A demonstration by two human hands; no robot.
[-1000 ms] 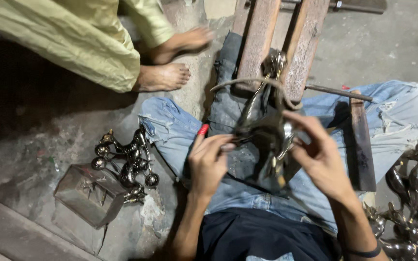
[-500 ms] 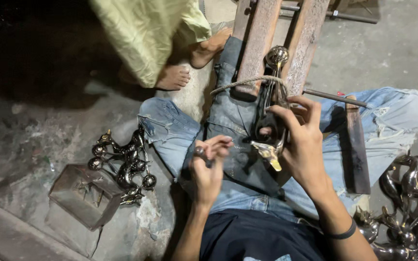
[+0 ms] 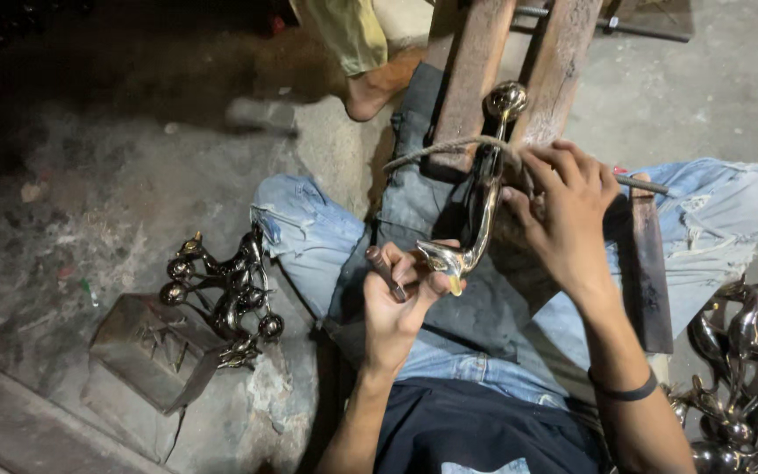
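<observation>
A shiny metal bird-shaped figure [image 3: 482, 189] with a round ball top lies across my lap, tied by a rope [image 3: 436, 151] against two wooden beams [image 3: 475, 61]. My left hand [image 3: 396, 294] grips a small dark tool [image 3: 385, 272] and touches the figure's beaked lower end. My right hand [image 3: 563, 211] presses on the figure's middle and the rope. I sit on the floor in blue jeans.
A heap of finished metal figures [image 3: 221, 290] lies left beside a metal block [image 3: 151, 351]. More figures [image 3: 747, 377] pile up at the right. Another person's bare foot [image 3: 375, 92] stands near the beams. A metal rod [image 3: 642, 183] crosses my right knee.
The figure has turned so its ball end points away and its beak toward me. My left hand came up to the beak. The other person's feet moved up and away.
</observation>
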